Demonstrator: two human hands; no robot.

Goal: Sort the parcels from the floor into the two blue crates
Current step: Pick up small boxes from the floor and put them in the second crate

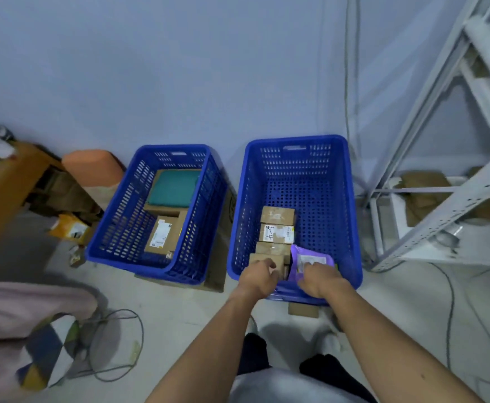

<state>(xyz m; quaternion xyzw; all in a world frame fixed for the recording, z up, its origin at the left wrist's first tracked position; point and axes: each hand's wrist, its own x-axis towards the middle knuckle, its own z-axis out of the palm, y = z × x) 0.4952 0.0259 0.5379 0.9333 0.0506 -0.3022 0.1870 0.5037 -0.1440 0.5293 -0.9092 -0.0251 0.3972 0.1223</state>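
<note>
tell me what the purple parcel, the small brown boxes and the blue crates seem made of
Purple parcel: likely thin plastic film, creased, with a soft sheen. Small brown boxes: matte cardboard, it seems, with tape and paper labels. Blue crates: rigid moulded plastic, perforated walls, slightly glossy.

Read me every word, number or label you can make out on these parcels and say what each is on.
"2-4" or similar, handwritten and rotated, uncertain: white label on the labelled cardboard box in the right crate.
Printed shipping label on the large box in the left crate: too small to read.
Label on the purple mailer held by the right hand: blurred.
Label on the yellow parcel on the floor: blurred.
</note>
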